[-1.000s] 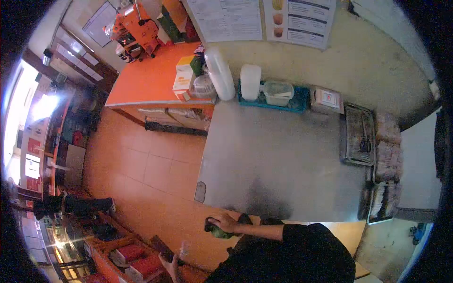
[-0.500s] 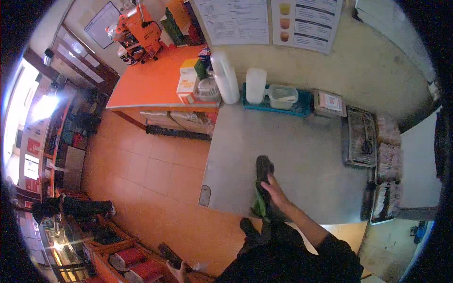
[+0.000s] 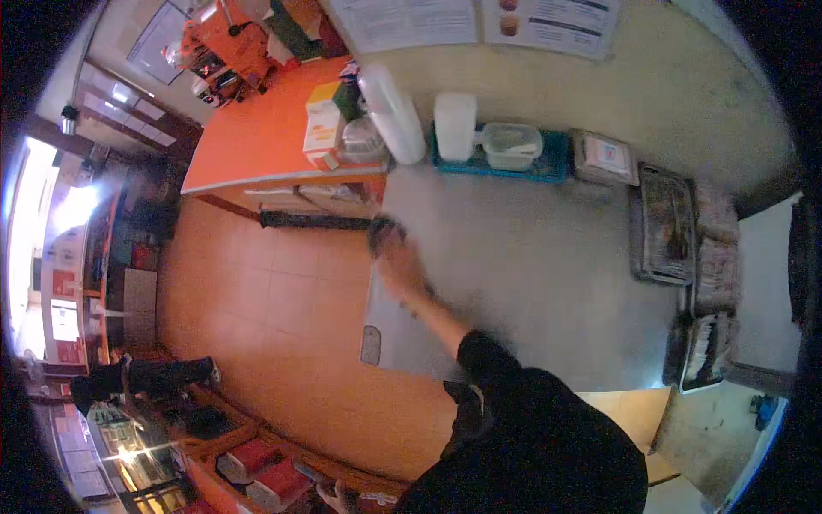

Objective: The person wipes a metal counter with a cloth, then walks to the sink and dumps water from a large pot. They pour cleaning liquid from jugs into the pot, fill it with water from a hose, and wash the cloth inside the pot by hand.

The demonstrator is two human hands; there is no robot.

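Right hand (image 3: pixel 396 259) pressing dark cloth (image 3: pixel 383 230) on steel counter (image 3: pixel 531 283), white containers (image 3: pixel 411 124) behind

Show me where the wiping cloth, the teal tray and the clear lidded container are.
wiping cloth (image 3: pixel 384 230), head view, dark end beyond the hand
teal tray (image 3: pixel 552 154), head view, bare right part
clear lidded container (image 3: pixel 511 146), head view, its lid

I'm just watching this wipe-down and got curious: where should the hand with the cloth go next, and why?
Probably a sweep rightward along the back of the steel counter. The hand, blurred, presses a dark cloth at the far left corner, near the orange counter, so the strip before the blue tray seems the nearest part left to wipe.
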